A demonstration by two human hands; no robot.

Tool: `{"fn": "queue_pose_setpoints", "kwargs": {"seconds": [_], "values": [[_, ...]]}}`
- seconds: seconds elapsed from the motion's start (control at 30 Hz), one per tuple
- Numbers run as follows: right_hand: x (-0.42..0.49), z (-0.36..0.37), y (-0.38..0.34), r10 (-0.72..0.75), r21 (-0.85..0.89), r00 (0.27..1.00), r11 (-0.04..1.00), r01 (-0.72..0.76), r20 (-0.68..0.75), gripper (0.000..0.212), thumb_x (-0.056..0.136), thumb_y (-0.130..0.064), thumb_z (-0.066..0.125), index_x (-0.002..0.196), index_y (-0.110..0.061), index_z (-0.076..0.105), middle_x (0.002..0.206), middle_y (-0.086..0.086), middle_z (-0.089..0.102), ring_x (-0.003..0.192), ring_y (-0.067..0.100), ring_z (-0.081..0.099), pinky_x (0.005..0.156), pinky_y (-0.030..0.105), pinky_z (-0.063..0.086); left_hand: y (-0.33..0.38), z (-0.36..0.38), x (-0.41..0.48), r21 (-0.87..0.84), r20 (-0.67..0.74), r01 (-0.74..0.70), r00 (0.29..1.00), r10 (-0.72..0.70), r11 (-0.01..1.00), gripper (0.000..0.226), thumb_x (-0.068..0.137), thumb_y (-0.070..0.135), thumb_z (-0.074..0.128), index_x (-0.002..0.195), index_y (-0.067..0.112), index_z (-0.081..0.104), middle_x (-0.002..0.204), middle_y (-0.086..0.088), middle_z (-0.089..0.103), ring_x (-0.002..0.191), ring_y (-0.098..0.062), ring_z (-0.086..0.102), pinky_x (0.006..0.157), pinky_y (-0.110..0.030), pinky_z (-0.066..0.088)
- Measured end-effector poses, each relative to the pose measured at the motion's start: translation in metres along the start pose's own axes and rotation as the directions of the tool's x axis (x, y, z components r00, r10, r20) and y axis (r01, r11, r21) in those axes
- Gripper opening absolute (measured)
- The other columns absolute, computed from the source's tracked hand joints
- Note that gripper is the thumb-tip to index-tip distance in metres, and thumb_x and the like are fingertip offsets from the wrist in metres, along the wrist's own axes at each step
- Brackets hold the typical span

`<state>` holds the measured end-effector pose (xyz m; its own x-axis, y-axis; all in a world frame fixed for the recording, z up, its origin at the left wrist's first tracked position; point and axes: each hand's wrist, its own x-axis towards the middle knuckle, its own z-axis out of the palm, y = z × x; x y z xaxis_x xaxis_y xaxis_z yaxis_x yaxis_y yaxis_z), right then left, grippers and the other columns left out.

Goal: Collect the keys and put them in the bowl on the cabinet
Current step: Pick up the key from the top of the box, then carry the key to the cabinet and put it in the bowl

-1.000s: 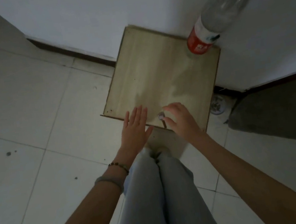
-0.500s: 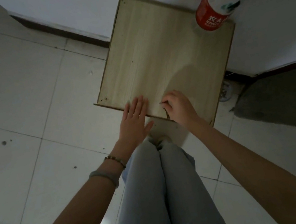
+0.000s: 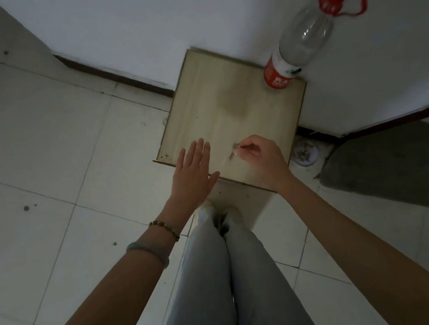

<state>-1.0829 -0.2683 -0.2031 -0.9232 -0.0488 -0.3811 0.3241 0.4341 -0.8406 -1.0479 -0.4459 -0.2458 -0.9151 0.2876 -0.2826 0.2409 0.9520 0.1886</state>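
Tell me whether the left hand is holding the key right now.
No: the left hand is flat and open over the cabinet top, while the right hand pinches the small key.

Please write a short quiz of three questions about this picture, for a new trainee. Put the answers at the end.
1. True or false: the left hand is spread flat and holds nothing.
2. What does the right hand pinch over the wooden cabinet top?
A. a coin
B. a small metal key
C. a pen
3. Which thing stands at the far right corner of the cabinet top?

Key
1. True.
2. B: the key hangs from the fingertips, though it is small and blurred.
3. A clear plastic bottle with a red label and red cap.
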Motion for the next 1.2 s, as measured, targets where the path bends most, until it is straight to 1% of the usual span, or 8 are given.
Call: {"fn": "queue_pose_setpoints", "kwargs": {"seconds": [0.1, 0.17, 0.27, 0.4, 0.53, 0.87, 1.0, 1.2], "values": [[-0.019, -0.021, -0.056, 0.018, 0.201, 1.000, 0.980, -0.013, -0.022, 0.023, 0.079, -0.014, 0.065, 0.064, -0.031, 0.063, 0.072, -0.008, 0.067, 0.073, 0.011, 0.065, 0.073, 0.030, 0.054, 0.005, -0.070, -0.030, -0.080, -0.118, 0.058, 0.991, -0.067, 0.995, 0.070, 0.095, 0.045, 0.038, 0.146, 0.006, 0.010, 0.155, -0.016, 0.012, 0.142, -0.028, 0.006, 0.116, -0.043, 0.002], [-0.030, -0.033, -0.094, -0.001, 0.353, 1.000, 0.936, 0.006, -0.015, 0.019, 0.080, -0.011, 0.064, 0.069, -0.026, 0.063, 0.075, 0.000, 0.068, 0.074, 0.012, 0.066, 0.072, 0.029, 0.055, 0.007, -0.112, -0.049, -0.115, -0.208, 0.095, 0.971, -0.118, 0.989, 0.070, 0.094, 0.044, 0.041, 0.145, 0.006, 0.013, 0.154, -0.017, 0.016, 0.142, -0.029, 0.009, 0.116, -0.044, 0.003], [-0.048, -0.040, -0.145, -0.081, 0.446, 0.996, 0.893, 0.058, 0.034, 0.015, 0.082, -0.006, 0.062, 0.074, -0.018, 0.062, 0.079, 0.005, 0.068, 0.076, 0.013, 0.068, 0.069, 0.022, 0.054, 0.008, -0.158, -0.081, -0.141, -0.298, 0.170, 0.932, -0.206, 0.975, 0.069, 0.094, 0.045, 0.040, 0.145, 0.006, 0.015, 0.153, -0.017, 0.017, 0.142, -0.028, 0.010, 0.115, -0.042, 0.003], [-0.074, -0.036, -0.205, -0.212, 0.460, 0.970, 0.878, 0.137, 0.116, 0.013, 0.084, -0.002, 0.060, 0.076, -0.012, 0.062, 0.080, 0.012, 0.066, 0.079, 0.021, 0.067, 0.070, 0.028, 0.056, 0.008, -0.197, -0.123, -0.185, -0.376, 0.308, 0.855, -0.357, 0.933, 0.069, 0.094, 0.049, 0.036, 0.145, 0.008, 0.014, 0.154, -0.016, 0.017, 0.142, -0.028, 0.010, 0.115, -0.042, 0.005], [-0.101, -0.028, -0.248, -0.307, 0.473, 0.925, 0.864, 0.173, 0.222, 0.007, 0.084, -0.004, 0.060, 0.079, -0.008, 0.062, 0.076, 0.011, 0.068, 0.072, 0.022, 0.070, 0.064, 0.027, 0.057, 0.010, -0.223, -0.163, -0.202, -0.457, 0.419, 0.759, -0.463, 0.885, 0.070, 0.092, 0.051, 0.031, 0.145, 0.007, 0.016, 0.153, -0.017, 0.019, 0.141, -0.029, 0.013, 0.114, -0.045, 0.009], [-0.135, 0.012, -0.285, -0.421, 0.366, 0.767, 0.894, 0.259, 0.485, 0.005, 0.085, -0.006, 0.059, 0.084, -0.002, 0.061, 0.081, 0.018, 0.066, 0.074, 0.026, 0.068, 0.064, 0.033, 0.060, 0.011, -0.234, -0.248, -0.206, -0.552, 0.635, 0.553, -0.624, 0.745, 0.069, 0.092, 0.047, 0.034, 0.143, 0.002, 0.018, 0.151, -0.020, 0.022, 0.140, -0.031, 0.015, 0.114, -0.049, 0.012], [-0.138, 0.033, -0.296, -0.453, 0.338, 0.686, 0.890, 0.307, 0.569, 0.005, 0.086, -0.006, 0.057, 0.083, -0.003, 0.061, 0.076, 0.011, 0.065, 0.070, 0.017, 0.068, 0.065, 0.029, 0.059, 0.004, -0.238, -0.261, -0.213, -0.553, 0.685, 0.503, -0.664, 0.697, 0.069, 0.092, 0.043, 0.040, 0.143, 0.001, 0.020, 0.149, -0.021, 0.027, 0.139, -0.033, 0.019, 0.114, -0.049, 0.015], [-0.131, 0.070, -0.323, -0.452, 0.309, 0.647, 0.892, 0.329, 0.614, 0.009, 0.087, -0.007, 0.057, 0.089, 0.001, 0.060, 0.079, 0.010, 0.065, 0.073, 0.017, 0.067, 0.066, 0.027, 0.059, -0.031, -0.251, -0.267, -0.280, -0.568, 0.676, 0.456, -0.685, 0.681, 0.067, 0.091, 0.037, 0.052, 0.140, 0.000, 0.027, 0.144, -0.022, 0.037, 0.134, -0.033, 0.033, 0.112, -0.046, 0.023]]}}
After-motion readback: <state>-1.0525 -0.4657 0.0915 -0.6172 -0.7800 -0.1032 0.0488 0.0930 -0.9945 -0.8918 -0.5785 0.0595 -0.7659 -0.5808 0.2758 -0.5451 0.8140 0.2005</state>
